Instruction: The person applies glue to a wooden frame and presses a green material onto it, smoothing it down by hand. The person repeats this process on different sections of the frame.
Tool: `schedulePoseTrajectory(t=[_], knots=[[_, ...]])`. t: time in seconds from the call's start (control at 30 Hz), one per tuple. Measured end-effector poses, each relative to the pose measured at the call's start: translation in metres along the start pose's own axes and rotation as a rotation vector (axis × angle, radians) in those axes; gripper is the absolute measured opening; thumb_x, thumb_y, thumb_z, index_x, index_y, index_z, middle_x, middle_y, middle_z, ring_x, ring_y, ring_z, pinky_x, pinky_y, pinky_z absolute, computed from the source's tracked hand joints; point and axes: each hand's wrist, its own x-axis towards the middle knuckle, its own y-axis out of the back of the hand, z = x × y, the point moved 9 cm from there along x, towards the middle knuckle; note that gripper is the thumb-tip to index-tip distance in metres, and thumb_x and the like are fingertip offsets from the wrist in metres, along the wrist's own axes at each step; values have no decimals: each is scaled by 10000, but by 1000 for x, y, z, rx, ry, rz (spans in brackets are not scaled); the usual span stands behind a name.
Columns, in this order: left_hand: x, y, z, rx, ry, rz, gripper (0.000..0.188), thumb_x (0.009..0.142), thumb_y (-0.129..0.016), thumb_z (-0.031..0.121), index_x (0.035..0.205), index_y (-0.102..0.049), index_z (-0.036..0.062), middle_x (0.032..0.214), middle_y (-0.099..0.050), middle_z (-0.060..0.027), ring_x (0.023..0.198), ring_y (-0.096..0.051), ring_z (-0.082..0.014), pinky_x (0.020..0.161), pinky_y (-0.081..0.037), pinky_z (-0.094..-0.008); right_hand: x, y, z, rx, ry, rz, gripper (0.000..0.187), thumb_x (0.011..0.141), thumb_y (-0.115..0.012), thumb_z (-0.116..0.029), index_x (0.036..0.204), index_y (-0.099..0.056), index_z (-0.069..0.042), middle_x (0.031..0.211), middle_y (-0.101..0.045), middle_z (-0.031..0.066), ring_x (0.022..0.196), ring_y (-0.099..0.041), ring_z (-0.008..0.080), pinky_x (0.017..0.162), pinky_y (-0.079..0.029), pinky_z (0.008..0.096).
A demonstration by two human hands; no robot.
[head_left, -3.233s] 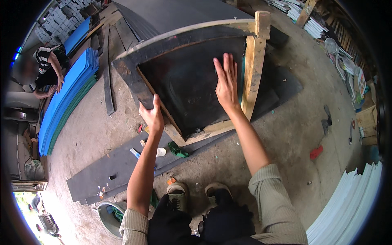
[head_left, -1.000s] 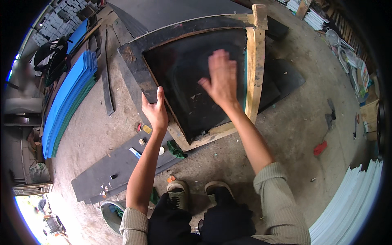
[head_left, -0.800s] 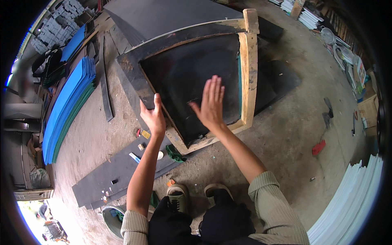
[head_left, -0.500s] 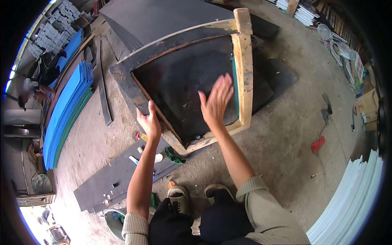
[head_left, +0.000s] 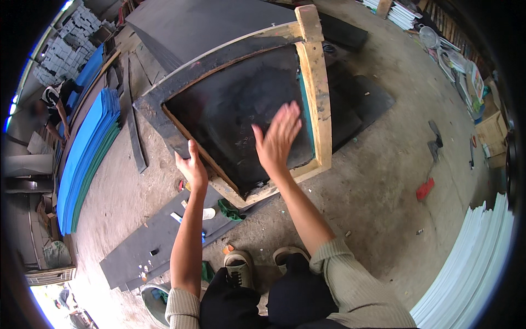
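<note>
A: Where are your hands at this moment?

B: Your left hand (head_left: pixel 193 167) grips the near left edge of the wooden frame (head_left: pixel 318 93), fingers closed around the border. Your right hand (head_left: pixel 278 138) is spread flat, fingers apart, over the black sheet (head_left: pixel 241 109) that fills the frame. Whether the palm really presses on it, I cannot tell.

A: And where is the frame?

B: It lies on the concrete floor (head_left: pixel 372 203) in front of your shoes (head_left: pixel 241 266), tilted a little, with a larger dark board (head_left: pixel 203 27) behind it.

A: Which step is this, in your opinion?

B: I judge you are smoothing the sheet down inside the frame while the left hand keeps it steady.

A: What does the next move ask from you?

B: Even pressure toward the near corner, I think, and a firm left grip so the frame does not slide. The small things beside the grey strip (head_left: pixel 164 241) are close to your left arm.
</note>
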Motion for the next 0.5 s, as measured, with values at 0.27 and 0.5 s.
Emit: schedulePoseTrajectory(t=[0.27,0.5], knots=[[1,4,-7,-73,-8,44,425,854,-576,361,962,-508,-44,816,-535,-60,755,-466,-149,735,-385,-276,46,18,-31,112,-110,79,847,876,-409,-478,1341,-47,130,1403,-4,327,1323,13,430,1057,-37,522],[3,5,-12,28,15,-26,462,853,-573,363,1020,-504,-62,862,-547,-86,784,-479,-172,765,-391,-291,9,5,2,78,-62,14,793,865,-431,-470,1351,-144,87,1419,-75,282,1334,-71,386,1045,-122,537]])
